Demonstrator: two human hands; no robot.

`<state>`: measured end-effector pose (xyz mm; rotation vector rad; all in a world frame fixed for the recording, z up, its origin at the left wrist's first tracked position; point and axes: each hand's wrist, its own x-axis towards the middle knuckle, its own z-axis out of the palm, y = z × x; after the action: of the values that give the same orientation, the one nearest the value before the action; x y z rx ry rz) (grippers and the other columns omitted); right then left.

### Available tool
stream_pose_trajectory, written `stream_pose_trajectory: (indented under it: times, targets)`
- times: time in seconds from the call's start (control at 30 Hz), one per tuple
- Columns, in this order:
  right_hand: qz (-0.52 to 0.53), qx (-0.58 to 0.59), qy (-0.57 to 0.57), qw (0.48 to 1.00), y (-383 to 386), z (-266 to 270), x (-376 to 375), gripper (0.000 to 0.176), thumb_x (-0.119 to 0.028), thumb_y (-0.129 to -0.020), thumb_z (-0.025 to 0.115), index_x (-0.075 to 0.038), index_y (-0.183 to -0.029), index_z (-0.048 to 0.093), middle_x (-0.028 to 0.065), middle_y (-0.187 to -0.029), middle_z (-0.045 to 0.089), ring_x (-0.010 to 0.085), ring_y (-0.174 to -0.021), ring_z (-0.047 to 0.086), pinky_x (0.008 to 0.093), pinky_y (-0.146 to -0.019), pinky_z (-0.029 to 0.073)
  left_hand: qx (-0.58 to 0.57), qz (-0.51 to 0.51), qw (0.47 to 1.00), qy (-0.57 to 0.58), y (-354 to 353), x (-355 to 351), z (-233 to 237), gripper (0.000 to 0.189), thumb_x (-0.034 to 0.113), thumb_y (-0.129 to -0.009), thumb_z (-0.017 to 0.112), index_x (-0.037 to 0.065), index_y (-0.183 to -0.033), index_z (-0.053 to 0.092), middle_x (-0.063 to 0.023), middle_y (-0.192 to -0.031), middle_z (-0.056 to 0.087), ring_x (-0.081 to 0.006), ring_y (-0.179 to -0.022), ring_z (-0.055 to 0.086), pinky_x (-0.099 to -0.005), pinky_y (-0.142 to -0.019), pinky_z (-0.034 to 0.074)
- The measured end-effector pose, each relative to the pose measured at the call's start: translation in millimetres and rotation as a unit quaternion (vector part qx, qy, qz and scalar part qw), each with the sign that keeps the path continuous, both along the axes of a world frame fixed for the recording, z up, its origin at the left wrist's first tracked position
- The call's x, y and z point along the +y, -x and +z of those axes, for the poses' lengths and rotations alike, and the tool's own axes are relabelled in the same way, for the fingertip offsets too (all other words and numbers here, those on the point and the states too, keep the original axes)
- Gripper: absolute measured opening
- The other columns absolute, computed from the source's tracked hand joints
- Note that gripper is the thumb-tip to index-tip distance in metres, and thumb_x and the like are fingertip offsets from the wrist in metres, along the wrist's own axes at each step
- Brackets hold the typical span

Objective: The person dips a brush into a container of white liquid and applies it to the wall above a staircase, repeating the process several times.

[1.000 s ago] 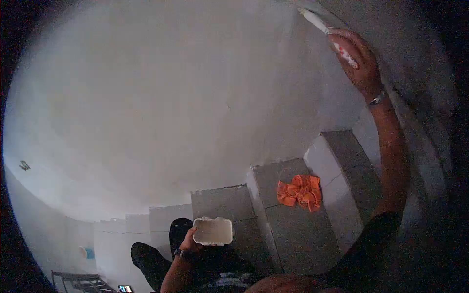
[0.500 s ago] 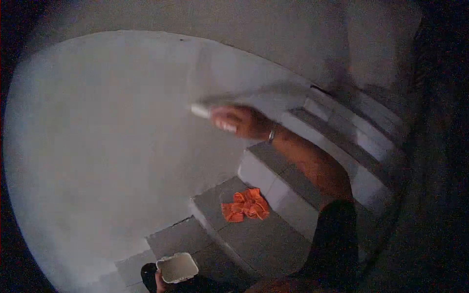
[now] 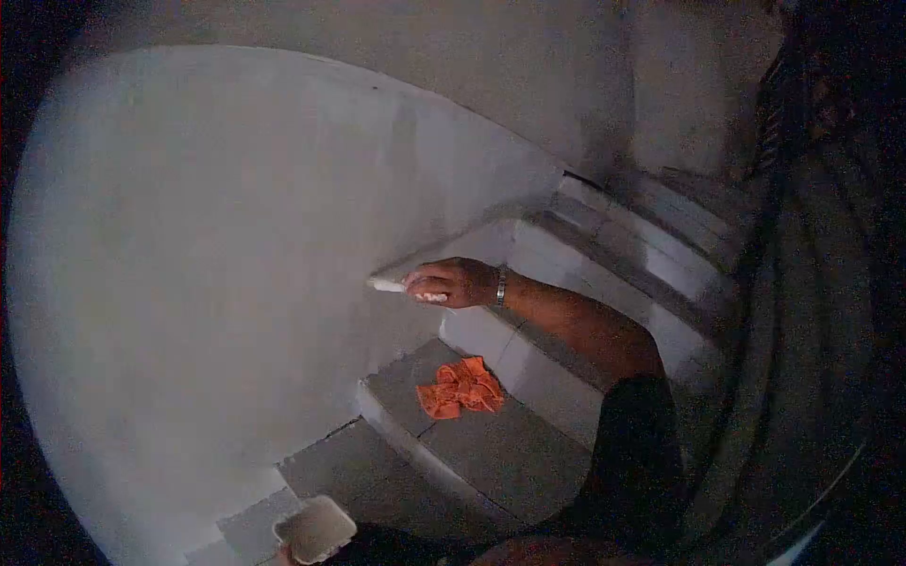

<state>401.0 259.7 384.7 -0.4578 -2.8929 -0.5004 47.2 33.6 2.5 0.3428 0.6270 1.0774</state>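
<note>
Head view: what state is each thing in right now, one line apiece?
right hand: shut on the white tool.
white tool: held about level, tip toward the wall; contact unclear.
orange cloth: crumpled, lying on a step.
white tub: open-topped, at the bottom edge; contents unclear.

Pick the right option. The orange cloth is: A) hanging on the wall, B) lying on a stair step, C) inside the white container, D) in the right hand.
B: the orange cloth lies crumpled on a grey stair step, apart from the right hand, which holds a white tool at the wall.
</note>
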Motion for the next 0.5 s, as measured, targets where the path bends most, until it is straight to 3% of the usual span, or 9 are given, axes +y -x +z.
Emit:
stream_pose_trajectory:
  times: [0.03,0.1,0.13,0.2,0.3,0.4,0.47,0.5]
  targets:
    - [-0.001,0.001,-0.001,1.0,-5.3,-1.5,4.2,0.015,-0.01,-0.078,0.056,-0.007,-0.093,0.056,0.0085,-0.1,0.053,0.0212,-0.088,0.056,0.029,-0.072,0.049,0.002,0.003,1.0,0.0,1.8,-0.2,-0.9,0.066,0.053,-0.076,0.041,0.007,-0.123,0.034,-0.0134,-0.121,0.041,-0.0339,-0.106,0.044,-0.053,-0.079,0.042]
    - [-0.133,0.021,0.039,0.99,5.7,23.9,2.3,0.015,-0.008,-0.077,0.058,-0.008,-0.092,0.057,0.008,-0.1,0.053,0.0214,-0.088,0.057,0.0295,-0.073,0.049,-0.004,0.01,1.0,-0.005,11.7,-3.7,-1.9,0.066,0.053,-0.076,0.041,0.008,-0.123,0.034,-0.0134,-0.121,0.041,-0.0339,-0.106,0.044,-0.053,-0.079,0.042]
    - [-0.13,0.017,0.036,0.991,11.9,41.1,-0.1,0.015,-0.008,-0.077,0.058,-0.008,-0.092,0.057,0.008,-0.1,0.053,0.0214,-0.088,0.057,0.0295,-0.073,0.049,-0.007,0.016,1.0,-0.005,17.3,-6.3,-3.8,0.066,0.053,-0.076,0.041,0.008,-0.123,0.034,-0.0134,-0.121,0.041,-0.0339,-0.106,0.044,-0.053,-0.079,0.042]
    - [-0.076,0.11,-0.164,0.977,37.0,93.1,-28.3,0.018,-0.005,-0.074,0.06,-0.007,-0.092,0.057,0.0077,-0.1,0.054,0.0214,-0.089,0.056,0.0297,-0.073,0.049,-0.013,0.028,0.999,-0.011,27.1,-9.6,-4.2,0.066,0.053,-0.076,0.041,0.008,-0.123,0.034,-0.0133,-0.121,0.041,-0.0339,-0.106,0.044,-0.053,-0.079,0.042]
    - [-0.046,0.17,-0.277,0.945,34.8,109.7,-25.7,0.026,-0.001,-0.071,0.062,-0.008,-0.095,0.056,0.0074,-0.101,0.053,0.0218,-0.089,0.056,0.0297,-0.073,0.048,-0.024,0.055,0.998,-0.019,41.8,-19.3,-10.3,0.066,0.053,-0.076,0.041,0.008,-0.123,0.034,-0.0133,-0.121,0.041,-0.0339,-0.106,0.044,-0.053,-0.079,0.042]
    - [-0.04,0.167,-0.278,0.945,37.0,84.1,-26.6,0.03,0.001,-0.069,0.062,-0.008,-0.096,0.055,0.0078,-0.103,0.052,0.0224,-0.088,0.056,0.0306,-0.072,0.048,-0.039,0.089,0.995,-0.029,53.6,-33.5,-21.1,0.066,0.054,-0.076,0.041,0.008,-0.123,0.034,-0.0133,-0.121,0.041,-0.0339,-0.106,0.044,-0.053,-0.079,0.042]
    - [-0.098,0.117,-0.195,0.969,28.6,51.4,-27.6,0.031,0.002,-0.07,0.061,-0.008,-0.098,0.054,0.0079,-0.104,0.052,0.0224,-0.088,0.057,0.0309,-0.072,0.048,-0.055,0.12,0.991,-0.035,57.7,-50.7,-30.5,0.066,0.054,-0.076,0.041,0.008,-0.123,0.034,-0.0132,-0.121,0.041,-0.0339,-0.106,0.044,-0.053,-0.079,0.042]
    - [-0.062,0.123,-0.143,0.98,20.9,32.9,-19.7,0.03,0.002,-0.07,0.061,-0.008,-0.098,0.054,0.0077,-0.104,0.052,0.0223,-0.088,0.057,0.0306,-0.072,0.048,-0.055,0.135,0.989,-0.034,59.3,-59.2,-29.7,0.066,0.054,-0.076,0.041,0.008,-0.123,0.034,-0.0132,-0.121,0.041,-0.0339,-0.106,0.044,-0.053,-0.08,0.042]
